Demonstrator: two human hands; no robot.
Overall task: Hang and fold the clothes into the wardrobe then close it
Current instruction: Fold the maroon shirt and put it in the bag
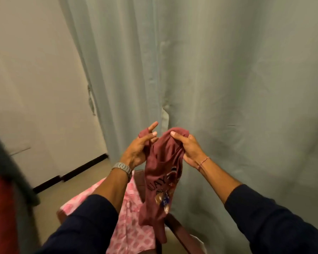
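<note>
A maroon T-shirt with printed letters and a coloured picture hangs bunched between both my hands, at chest height in front of a curtain. My left hand holds its upper left part, thumb and fingers through the cloth, two fingers sticking out straight. My right hand grips the top of the bunched cloth, thumb on top. A pink patterned garment lies below my left forearm on a dark wooden piece of furniture. No wardrobe shows in this view.
A pale grey-green curtain fills the middle and right. A cream wall with a black skirting strip stands at left. A dark and red blurred object sits at the far left edge. Beige floor shows below.
</note>
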